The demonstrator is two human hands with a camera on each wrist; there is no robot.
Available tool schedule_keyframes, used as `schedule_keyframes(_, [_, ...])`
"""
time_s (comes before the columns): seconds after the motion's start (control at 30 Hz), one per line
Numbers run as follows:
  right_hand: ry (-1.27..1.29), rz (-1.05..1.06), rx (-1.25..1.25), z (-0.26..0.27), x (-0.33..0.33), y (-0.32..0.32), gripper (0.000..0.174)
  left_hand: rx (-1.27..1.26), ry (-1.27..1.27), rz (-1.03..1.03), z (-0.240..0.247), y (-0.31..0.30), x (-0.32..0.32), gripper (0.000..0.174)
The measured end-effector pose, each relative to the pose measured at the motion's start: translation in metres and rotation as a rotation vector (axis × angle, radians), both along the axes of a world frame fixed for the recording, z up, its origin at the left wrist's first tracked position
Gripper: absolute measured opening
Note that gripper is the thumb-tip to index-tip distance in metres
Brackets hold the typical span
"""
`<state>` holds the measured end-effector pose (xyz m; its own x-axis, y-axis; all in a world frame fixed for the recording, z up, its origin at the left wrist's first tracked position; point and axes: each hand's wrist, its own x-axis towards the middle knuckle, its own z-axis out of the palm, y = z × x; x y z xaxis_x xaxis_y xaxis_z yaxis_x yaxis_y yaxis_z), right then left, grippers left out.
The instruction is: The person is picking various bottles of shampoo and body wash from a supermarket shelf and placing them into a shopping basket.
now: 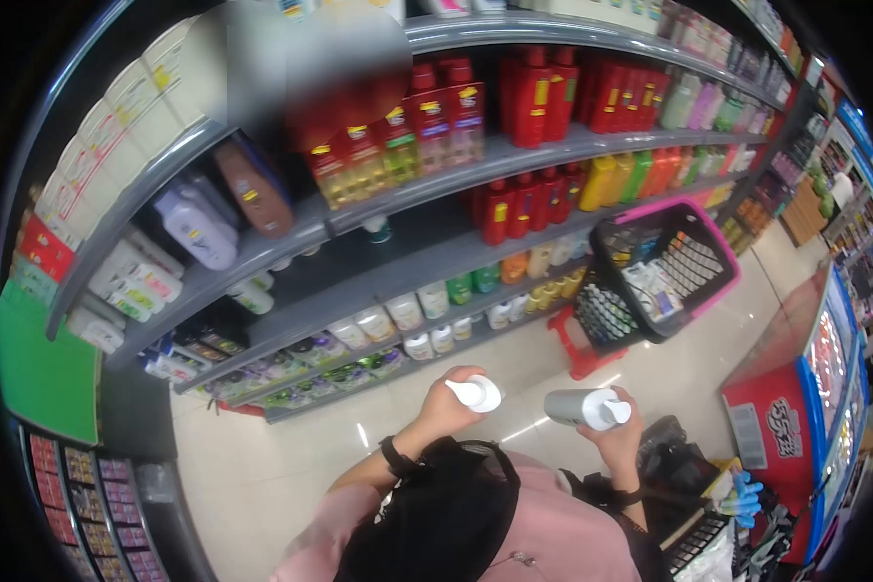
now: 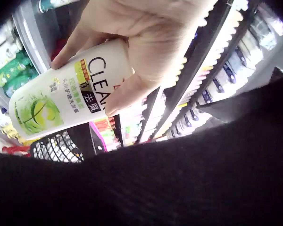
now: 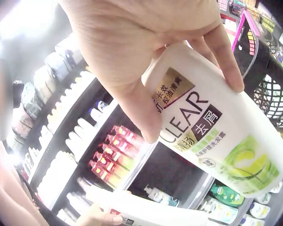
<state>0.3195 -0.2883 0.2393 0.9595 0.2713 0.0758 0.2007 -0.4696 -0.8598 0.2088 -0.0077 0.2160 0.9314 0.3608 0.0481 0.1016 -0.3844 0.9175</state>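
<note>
My left hand [image 1: 443, 407] grips a white CLEAR shampoo bottle [image 2: 70, 92] by its upper part, fingers and thumb on opposite sides. In the head view its white pump top [image 1: 477, 393] faces up. To the right, my right hand [image 1: 619, 438] holds a second white CLEAR shampoo bottle [image 3: 217, 127] near the shoulder, tilted, with its base pointing left in the head view. Both labels carry a green and yellow picture at the lower end. The two bottles stand apart, side by side in front of my body.
Grey store shelves [image 1: 543, 155] curve ahead, stocked with red bottles [image 1: 533, 97], boxed pump bottles [image 1: 417, 126] and white bottles [image 1: 403, 312]. A black basket with a pink rim [image 1: 716, 291] stands on a red stool [image 1: 582, 354], holding goods. A red and blue freezer [image 1: 776, 427] is at right.
</note>
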Motion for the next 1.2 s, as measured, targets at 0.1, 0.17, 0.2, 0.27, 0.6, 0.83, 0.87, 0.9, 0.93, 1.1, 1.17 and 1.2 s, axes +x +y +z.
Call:
schedule_keyframes(0.1, [0.031, -0.074, 0.047, 0.007, 0.015, -0.031, 0.082, 0.003, -0.081, -0.136, 0.018, -0.032, 0.044, 0.060])
schedule_keyframes(0.17, [0.023, -0.130, 0.098, 0.005, 0.022, -0.046, 0.082, -0.138, 0.039, -0.180, 0.024, -0.047, 0.065, 0.062])
schedule_keyframes(0.2, [0.014, -0.140, 0.097, 0.005, 0.025, -0.050, 0.081, -0.131, 0.044, -0.197, 0.023, -0.051, 0.074, 0.062])
schedule_keyframes(0.27, [0.033, -0.179, 0.153, 0.002, 0.035, -0.059, 0.081, -0.024, -0.011, -0.209, 0.021, -0.057, 0.095, 0.064])
schedule_keyframes(0.6, [0.045, -0.313, 0.113, 0.013, 0.143, -0.105, 0.081, -0.058, 0.002, -0.189, -0.027, -0.056, 0.237, 0.065])
schedule_keyframes(0.83, [-0.013, -0.374, -0.002, 0.025, 0.248, -0.135, 0.081, 0.092, -0.139, -0.156, 0.010, -0.056, 0.336, 0.065])
schedule_keyframes(0.87, [-0.011, -0.405, 0.033, 0.029, 0.259, -0.137, 0.082, 0.084, -0.134, -0.158, 0.012, -0.056, 0.348, 0.065])
schedule_keyframes(0.9, [-0.005, -0.429, 0.069, 0.033, 0.270, -0.138, 0.082, 0.093, -0.162, -0.165, 0.014, -0.056, 0.359, 0.065])
schedule_keyframes(0.93, [-0.032, -0.447, 0.065, 0.031, 0.281, -0.139, 0.081, 0.102, -0.189, -0.171, 0.016, -0.057, 0.366, 0.066])
schedule_keyframes(1.1, [-0.034, -0.408, 0.056, 0.028, 0.330, -0.137, 0.080, 0.079, -0.199, -0.143, 0.025, -0.061, 0.394, 0.066])
schedule_keyframes(1.17, [-0.033, -0.356, 0.019, 0.026, 0.347, -0.139, 0.080, 0.064, -0.199, -0.130, 0.023, -0.067, 0.400, 0.067])
schedule_keyframes(1.2, [0.014, -0.337, 0.041, 0.025, 0.357, -0.138, 0.079, 0.041, -0.204, -0.114, 0.021, -0.070, 0.407, 0.067])
